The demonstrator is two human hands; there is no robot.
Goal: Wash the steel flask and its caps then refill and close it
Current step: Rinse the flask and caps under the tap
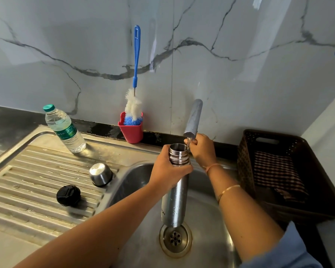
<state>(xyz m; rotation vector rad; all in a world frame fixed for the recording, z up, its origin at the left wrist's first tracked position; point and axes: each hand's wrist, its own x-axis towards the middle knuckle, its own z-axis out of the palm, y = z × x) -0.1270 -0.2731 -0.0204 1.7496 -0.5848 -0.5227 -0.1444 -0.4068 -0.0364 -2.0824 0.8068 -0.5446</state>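
— Over the steel sink (211, 246), who holds what?

— A person's left hand (168, 171) grips the open flask (175, 200) just below its threaded neck, keeping it upright above the drain (175, 237). The right hand (202, 149) is at the lower end of the tap (193, 118), fingers curled round the outlet, just beside the flask's mouth.

— Is water running?

— A thin stream seems to fall at the rim; whether it enters the flask I cannot tell.

— And the caps?

— Both are off and sit on the ribbed draining board (37, 180) to the left. The steel cap (100, 174) lies dome up near the basin's edge, with the black cap (68, 195) nearer the camera, apart from it.

— What else is in shot?

— A plastic water bottle (65, 130) with a green top stands at the board's far side. A blue-handled bottle brush (135, 74) stands in a red cup (132, 132) against the marble wall (240, 55). On the right, a dark basket (244, 161) holds a checked cloth (277, 171).
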